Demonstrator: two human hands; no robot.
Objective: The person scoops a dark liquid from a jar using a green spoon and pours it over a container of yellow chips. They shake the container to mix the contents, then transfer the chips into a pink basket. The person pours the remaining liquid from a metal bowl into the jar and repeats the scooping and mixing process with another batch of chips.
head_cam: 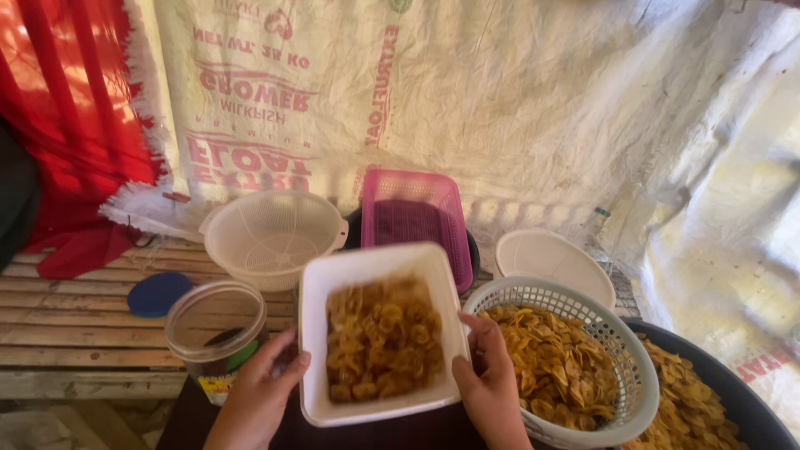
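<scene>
Both of your hands are on the white rectangular tray (379,333) in the head view: your left hand (262,392) grips its near-left edge with fingers curled up the wall, and your right hand (487,379) clasps its right edge, thumb over the rim. Neither hand is free; each is closed on the tray, which hangs between them just near of the bench, tipped a little toward you and blurred, so it seems to be in motion.

Judging from this, you are at the carrying or shaking step with a load of yellow banana chips (383,337) heaped in the tray's middle. Your next move calls for a level, two-handed hold, since the chips lie loose and the walls are low.

Just left of the tray, touching or nearly touching your left fingers, stands a clear plastic jar (215,329), open, its blue lid (158,293) lying apart on the slatted bench (75,333). Right of your right hand sits a pale round basket (621,350) of more chips, resting in a dark basin (733,392). Farther off are a cream colander (271,237), a pink crate (414,217) and a white round lid (554,260).
</scene>
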